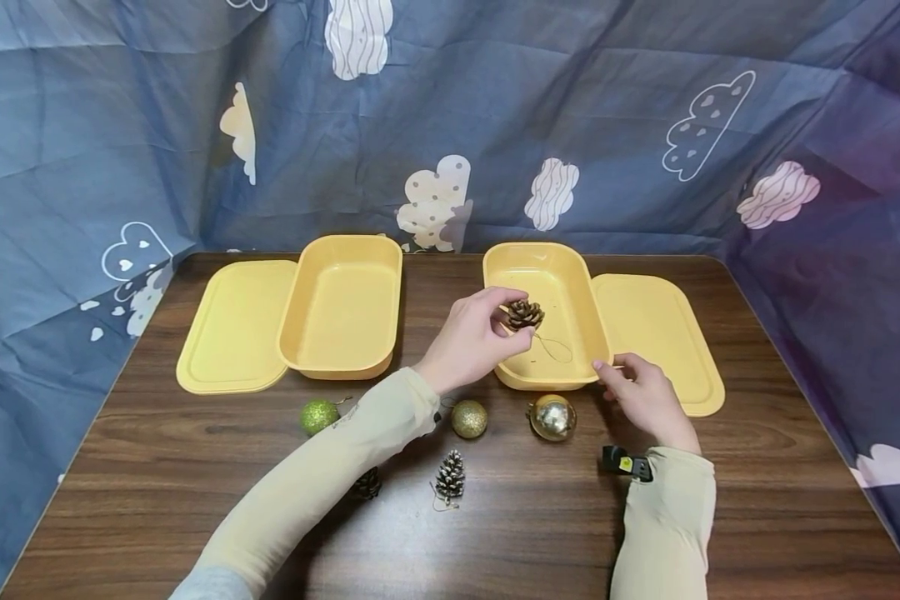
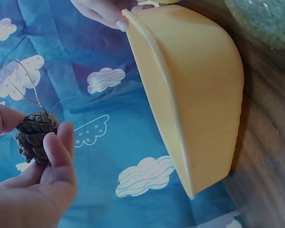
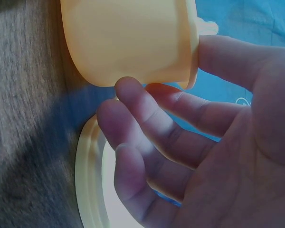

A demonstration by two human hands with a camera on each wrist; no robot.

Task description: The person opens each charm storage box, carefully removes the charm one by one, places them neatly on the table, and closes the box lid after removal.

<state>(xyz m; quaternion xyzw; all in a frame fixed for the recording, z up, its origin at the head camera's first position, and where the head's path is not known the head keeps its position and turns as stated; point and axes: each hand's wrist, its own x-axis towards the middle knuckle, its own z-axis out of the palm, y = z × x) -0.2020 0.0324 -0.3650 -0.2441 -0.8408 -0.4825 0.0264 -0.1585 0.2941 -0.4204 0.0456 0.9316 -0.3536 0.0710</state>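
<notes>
Above the right yellow container [image 1: 600, 333], my left hand [image 1: 480, 337] pinches a brown pine cone [image 1: 525, 314] between thumb and fingers. A thin gold loop of string [image 2: 26, 85] comes off the cone in the left wrist view. My right hand [image 1: 645, 398] holds the near right corner of that container, its thumb at the rim and its index finger against the outer wall [image 3: 128, 42]. Small dark specks lie on the container's floor. On the table in front are a shiny gold ball ornament [image 1: 552, 417] and a glittery gold ball ornament [image 1: 469, 419].
To the left stands a second yellow container [image 1: 345, 321]. Flat yellow lids [image 1: 232, 325] lie beside both containers. A green glitter ball [image 1: 318, 416], a white-tipped pine cone [image 1: 450, 477] and another dark cone [image 1: 367, 483], partly behind my left sleeve, lie on the wooden table [image 1: 525, 533].
</notes>
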